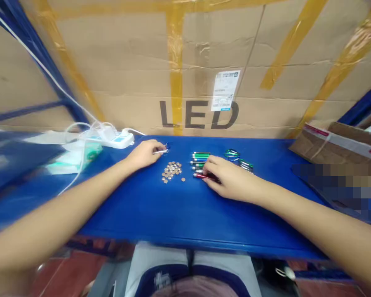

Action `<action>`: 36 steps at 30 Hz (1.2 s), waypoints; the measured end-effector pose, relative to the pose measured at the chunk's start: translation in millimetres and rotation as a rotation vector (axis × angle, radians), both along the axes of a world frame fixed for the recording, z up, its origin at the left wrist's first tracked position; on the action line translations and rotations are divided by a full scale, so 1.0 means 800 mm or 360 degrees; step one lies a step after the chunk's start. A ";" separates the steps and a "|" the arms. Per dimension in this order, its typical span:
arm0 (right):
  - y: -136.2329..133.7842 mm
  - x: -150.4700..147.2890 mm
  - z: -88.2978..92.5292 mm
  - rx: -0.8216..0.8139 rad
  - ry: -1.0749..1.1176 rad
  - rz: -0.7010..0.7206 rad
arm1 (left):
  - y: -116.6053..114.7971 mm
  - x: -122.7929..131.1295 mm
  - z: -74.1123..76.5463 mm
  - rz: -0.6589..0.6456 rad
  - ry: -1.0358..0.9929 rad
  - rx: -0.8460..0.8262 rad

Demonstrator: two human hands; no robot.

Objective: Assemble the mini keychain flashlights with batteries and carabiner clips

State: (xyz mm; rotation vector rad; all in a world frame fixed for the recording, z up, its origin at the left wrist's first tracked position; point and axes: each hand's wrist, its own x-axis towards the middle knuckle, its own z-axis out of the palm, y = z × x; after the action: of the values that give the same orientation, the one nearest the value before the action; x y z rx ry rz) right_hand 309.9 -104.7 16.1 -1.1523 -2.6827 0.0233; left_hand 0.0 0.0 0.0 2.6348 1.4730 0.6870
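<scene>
Right hand [219,175] curls around a red tube [199,176], likely light, stiff, slick; hold mid-barrel; green tubes [200,156] just beyond; left hand [145,152] pinches a pale strip [160,152].

Small discs [172,167] look metallic, tubes [200,156] glossy, cardboard [126,74] matt, tape [175,62] shiny plastic.

On the blue surface [160,218], a red cylinder [199,176] is held by the right hand [227,177] to the right of the disc pile [172,168]; a slim pale item [159,152] is held by the left hand [146,153] behind and left of the pile.
</scene>
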 end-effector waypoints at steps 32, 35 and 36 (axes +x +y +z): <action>-0.008 -0.009 -0.012 0.0192 0.0789 0.0588 | -0.086 0.053 0.045 -0.1067 0.0294 0.0086; -0.006 -0.008 -0.014 0.0229 0.0675 0.0628 | -0.084 0.053 0.042 -0.1080 0.0345 0.0094; -0.005 -0.007 -0.015 0.0241 0.0643 0.0635 | -0.083 0.054 0.042 -0.1084 0.0344 0.0083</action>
State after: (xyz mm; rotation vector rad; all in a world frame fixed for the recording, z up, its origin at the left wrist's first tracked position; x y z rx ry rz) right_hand 304.2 -108.4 4.5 -0.4898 -2.4490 0.1036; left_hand 43.0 -66.1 33.3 3.0324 0.4906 0.3787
